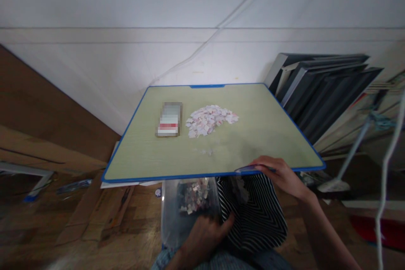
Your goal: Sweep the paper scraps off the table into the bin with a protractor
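At the near edge of the pale green board (pixel 278 130), my right hand (pixel 280 173) pinches a thin, flat, card-like piece (pixel 247 169) lying along the blue rim. What kind of piece it is I cannot make out. Below it a black-and-white striped bag (pixel 259 219) gapes open, with blurred pale bits (pixel 241 190) inside its mouth. My left hand (pixel 207 236) is low between this bag and a clear plastic tub (pixel 171 219), its thumb reaching over the bag; motion blurs the fingers. On the board lies a heap of small pale pieces (pixel 209 120).
Left of the heap rests a pixelated box-like item (pixel 169 120). The tub holds small coloured pieces (pixel 196 196). Dark flat panels (pixel 325 88) lean against the wall at right, near a white cable (pixel 387 168). Cardboard (pixel 110 211) lies on the wooden floor.
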A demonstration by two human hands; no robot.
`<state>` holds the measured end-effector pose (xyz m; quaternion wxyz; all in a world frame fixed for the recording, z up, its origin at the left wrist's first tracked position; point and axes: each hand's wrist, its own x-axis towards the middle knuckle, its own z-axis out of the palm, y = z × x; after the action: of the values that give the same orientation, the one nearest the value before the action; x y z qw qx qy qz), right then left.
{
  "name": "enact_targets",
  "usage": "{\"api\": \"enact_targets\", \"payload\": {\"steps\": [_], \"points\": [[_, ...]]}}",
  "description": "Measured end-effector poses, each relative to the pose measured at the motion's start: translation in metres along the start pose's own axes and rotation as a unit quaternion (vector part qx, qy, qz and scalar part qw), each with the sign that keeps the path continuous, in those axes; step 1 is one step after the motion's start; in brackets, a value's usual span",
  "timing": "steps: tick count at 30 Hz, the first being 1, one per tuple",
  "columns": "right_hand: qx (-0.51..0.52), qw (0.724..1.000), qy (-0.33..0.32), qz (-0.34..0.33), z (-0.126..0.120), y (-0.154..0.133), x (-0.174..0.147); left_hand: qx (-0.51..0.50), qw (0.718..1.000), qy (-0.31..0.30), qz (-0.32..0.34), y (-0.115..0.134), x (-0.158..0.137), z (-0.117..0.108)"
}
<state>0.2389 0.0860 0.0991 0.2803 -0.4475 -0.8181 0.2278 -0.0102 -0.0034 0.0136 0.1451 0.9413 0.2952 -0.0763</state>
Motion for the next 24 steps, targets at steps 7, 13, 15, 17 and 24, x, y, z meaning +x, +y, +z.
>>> {"api": "enact_targets", "payload": {"steps": [7,13,15,17,24], "points": [[0.016,0.999,-0.029,0.014,-0.008,0.003,-0.007,-0.012,1.0,0.009,0.01,-0.003,0.001,0.004],[-0.009,0.996,0.066,0.055,-0.003,0.003,0.008,-0.009,1.0,0.008,0.02,-0.004,0.002,0.003],[-0.021,0.99,0.115,0.084,0.003,0.007,0.02,-0.004,1.0,0.009,0.021,-0.004,0.002,0.003],[-0.047,0.977,0.173,0.115,0.01,0.013,0.034,-0.004,1.0,0.006,0.021,-0.004,0.003,0.002],[-0.125,0.979,0.148,0.063,0.058,-0.003,0.076,0.001,1.0,0.006,0.024,-0.004,0.004,0.006]]}}
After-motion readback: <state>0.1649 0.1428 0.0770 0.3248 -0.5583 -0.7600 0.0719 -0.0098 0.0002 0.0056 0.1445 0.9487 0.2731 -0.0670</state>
